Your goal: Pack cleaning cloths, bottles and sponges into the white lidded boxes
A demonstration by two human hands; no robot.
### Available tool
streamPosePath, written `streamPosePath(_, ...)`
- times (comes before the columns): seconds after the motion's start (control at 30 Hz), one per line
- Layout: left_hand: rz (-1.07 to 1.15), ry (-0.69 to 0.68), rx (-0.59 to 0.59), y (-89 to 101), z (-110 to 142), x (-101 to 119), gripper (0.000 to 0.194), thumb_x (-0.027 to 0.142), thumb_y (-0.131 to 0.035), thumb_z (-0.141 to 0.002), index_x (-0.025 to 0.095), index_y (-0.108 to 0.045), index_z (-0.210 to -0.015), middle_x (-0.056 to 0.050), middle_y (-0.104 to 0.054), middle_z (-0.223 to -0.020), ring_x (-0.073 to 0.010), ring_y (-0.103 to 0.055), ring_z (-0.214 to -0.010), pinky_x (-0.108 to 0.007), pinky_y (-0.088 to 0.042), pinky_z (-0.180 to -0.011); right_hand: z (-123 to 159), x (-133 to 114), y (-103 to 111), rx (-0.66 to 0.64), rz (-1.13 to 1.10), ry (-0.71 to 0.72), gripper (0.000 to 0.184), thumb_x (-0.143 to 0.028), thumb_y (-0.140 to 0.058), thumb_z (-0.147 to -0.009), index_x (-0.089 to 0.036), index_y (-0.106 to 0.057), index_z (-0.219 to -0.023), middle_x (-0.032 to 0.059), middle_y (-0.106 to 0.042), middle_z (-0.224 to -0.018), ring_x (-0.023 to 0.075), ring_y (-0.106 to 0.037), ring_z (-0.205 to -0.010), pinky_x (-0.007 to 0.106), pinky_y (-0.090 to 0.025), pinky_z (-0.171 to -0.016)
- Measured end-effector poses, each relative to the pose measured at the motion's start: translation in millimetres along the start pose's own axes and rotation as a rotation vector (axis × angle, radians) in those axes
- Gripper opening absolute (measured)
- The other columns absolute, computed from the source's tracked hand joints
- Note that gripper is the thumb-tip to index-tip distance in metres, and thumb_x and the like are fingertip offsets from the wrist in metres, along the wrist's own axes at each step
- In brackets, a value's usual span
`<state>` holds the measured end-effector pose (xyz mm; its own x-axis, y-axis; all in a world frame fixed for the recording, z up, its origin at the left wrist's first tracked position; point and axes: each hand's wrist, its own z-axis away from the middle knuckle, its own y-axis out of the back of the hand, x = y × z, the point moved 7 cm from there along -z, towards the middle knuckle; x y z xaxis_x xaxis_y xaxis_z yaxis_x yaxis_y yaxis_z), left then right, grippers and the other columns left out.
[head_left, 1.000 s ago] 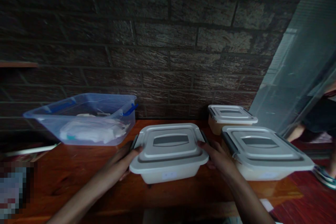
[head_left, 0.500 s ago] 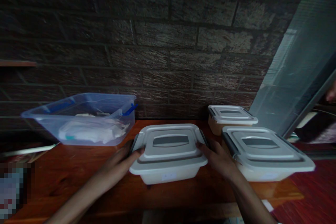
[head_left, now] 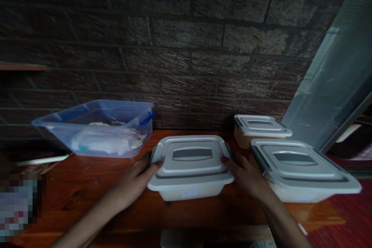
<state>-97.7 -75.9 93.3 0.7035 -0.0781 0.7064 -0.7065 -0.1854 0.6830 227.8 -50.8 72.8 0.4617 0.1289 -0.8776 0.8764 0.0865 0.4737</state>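
A lidded plastic storage box (head_left: 190, 162) with a pale body and a white lid sits on the wooden table (head_left: 69, 197) in front of me. My left hand (head_left: 145, 172) grips its left side, thumb on the lid's edge. On the opposite side my right hand (head_left: 244, 170) holds it the same way, thumb on the lid. The fingers of both hands are partly hidden beside the dark side latches. A small label shows on the box's front. Just right of my right hand stands a larger lidded box (head_left: 305, 166).
At the back left is an open clear blue-tinted bin (head_left: 113, 124) with white packets inside. Another lidded box (head_left: 261, 126) stands at the back right. A dark brick wall (head_left: 186, 46) rises behind the table; a glass panel (head_left: 322, 73) is at the right.
The whole view has shifted slightly, so things appear a little further right. Both hands keep their hold on the middle box. A person's part at the far right is out of view.
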Motion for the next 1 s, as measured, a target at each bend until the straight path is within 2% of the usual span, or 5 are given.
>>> streamPosePath(0.13,0.004,-0.016,-0.056,-3.2,-1.9,-1.7,0.050,0.055,-0.046,-0.089,0.017,-0.070,-0.114,-0.012,-0.076,-0.117,-0.0320,-0.067,-0.118,-0.038,-0.053,-0.099,0.3,5.7,2.0,0.020,0.089,-0.044,0.059,-0.056,-0.048,-0.098,-0.017,-0.060,-0.141,0.0117,-0.069,-0.134,0.0319,-0.063,-0.125,0.043,-0.044,-0.108)
streamPosePath(0.47,-0.050,0.054,-0.153,-6.4,3.6,-5.8,0.051,0.058,-0.041,-0.094,0.016,-0.067,-0.109,-0.016,-0.075,-0.110,-0.0334,-0.065,-0.119,-0.043,-0.047,-0.105,-1.3,15.2,3.3,-0.011,0.229,-0.067,0.064,-0.063,-0.044,-0.097,-0.020,-0.060,-0.141,0.0132,-0.072,-0.126,0.0337,-0.067,-0.119,0.045,-0.046,-0.104)
streamPosePath(0.7,-0.068,0.036,-0.176,-7.2,2.7,-5.5,0.055,0.055,-0.039,-0.096,0.014,-0.061,-0.126,-0.018,-0.073,-0.120,-0.0317,-0.064,-0.122,-0.041,-0.047,-0.106,-1.4,12.9,5.4,0.012,0.257,-0.046,0.060,-0.061,-0.047,-0.096,-0.018,-0.065,-0.133,0.0155,-0.074,-0.120,0.0334,-0.066,-0.120,0.042,-0.047,-0.103)
streamPosePath(0.8,-0.081,0.020,-0.194,-6.3,2.8,-2.0,0.053,0.055,-0.037,-0.098,0.016,-0.064,-0.121,-0.015,-0.074,-0.117,-0.0307,-0.065,-0.121,-0.039,-0.048,-0.105,-2.3,14.1,2.3,-0.034,0.235,-0.037,0.061,-0.061,-0.042,-0.099,-0.016,-0.061,-0.135,0.0174,-0.074,-0.118,0.0332,-0.068,-0.116,0.044,-0.049,-0.101)
streamPosePath(1.0,-0.105,0.022,-0.193,-3.7,1.8,0.3,0.048,0.055,-0.038,-0.098,0.019,-0.069,-0.103,-0.012,-0.076,-0.111,-0.0301,-0.068,-0.117,-0.039,-0.050,-0.102,-4.5,22.4,7.0,0.016,0.344,0.043,0.053,-0.057,-0.046,-0.099,-0.020,-0.067,-0.131,0.0181,-0.064,-0.141,0.0376,-0.057,-0.135,0.050,-0.043,-0.109)
